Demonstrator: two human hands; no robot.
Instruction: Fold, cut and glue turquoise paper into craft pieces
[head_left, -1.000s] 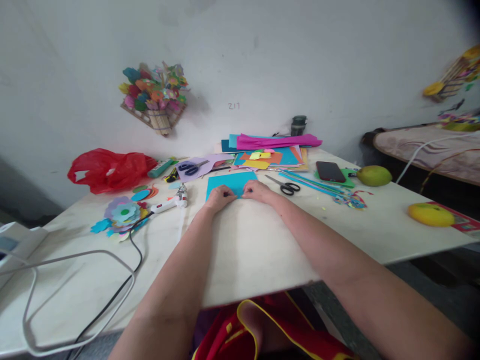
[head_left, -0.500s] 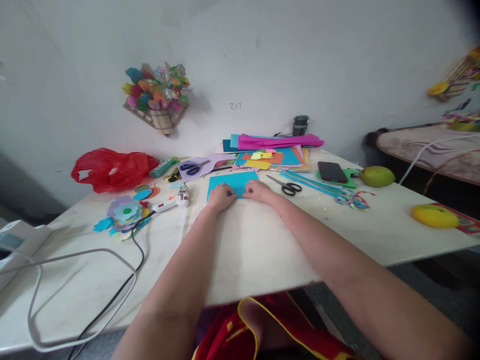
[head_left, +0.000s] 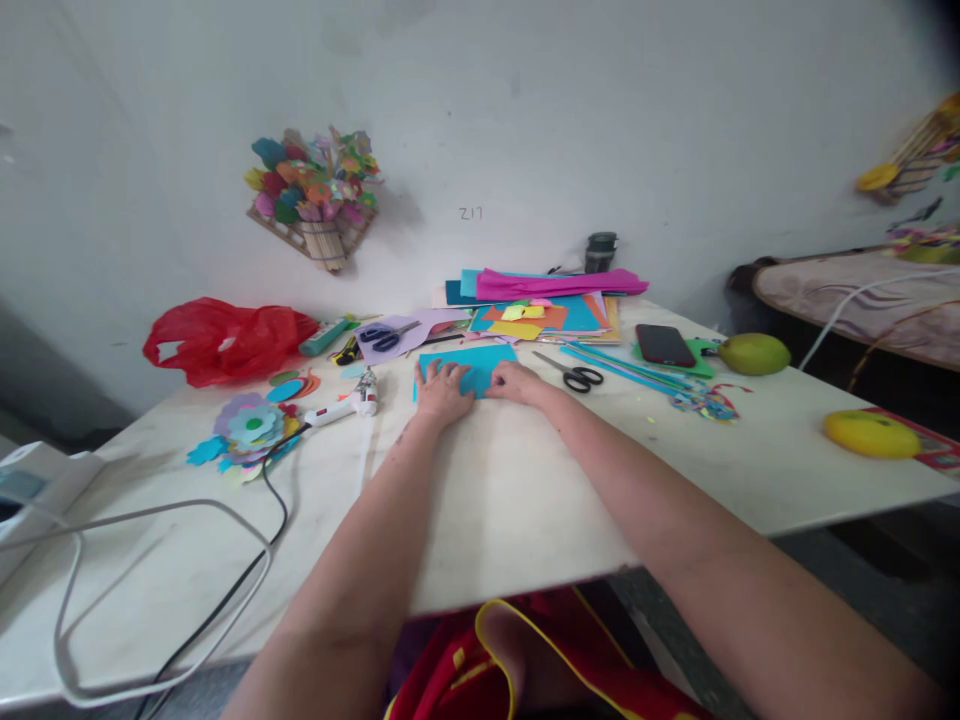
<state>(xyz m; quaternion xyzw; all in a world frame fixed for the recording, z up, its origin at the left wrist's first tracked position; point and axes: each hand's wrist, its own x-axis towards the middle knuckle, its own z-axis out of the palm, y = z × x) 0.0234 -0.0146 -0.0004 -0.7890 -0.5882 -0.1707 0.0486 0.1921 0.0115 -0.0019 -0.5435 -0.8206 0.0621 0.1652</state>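
Observation:
A blue sheet of paper (head_left: 480, 358) lies flat on the table in front of me. On its left part rests my left hand (head_left: 444, 392), palm down with the fingers spread. My right hand (head_left: 514, 384) is at the sheet's right near corner, its fingers bent together on the paper's edge. Black-handled scissors (head_left: 581, 378) lie just right of my right hand. A white glue gun (head_left: 345, 405) is on the table to the left of my left hand.
Paper flowers (head_left: 253, 424), a red plastic bag (head_left: 225, 338) and cables are at the left. Stacked coloured paper (head_left: 562, 284) lies at the back. To the right are blue strips (head_left: 622, 368), a phone (head_left: 664, 345), a green fruit (head_left: 754, 353) and a yellow fruit (head_left: 871, 433).
My left hand's fingers have gone from curled at the paper's near edge to spread out flat on the sheet. The right hand has hardly moved.

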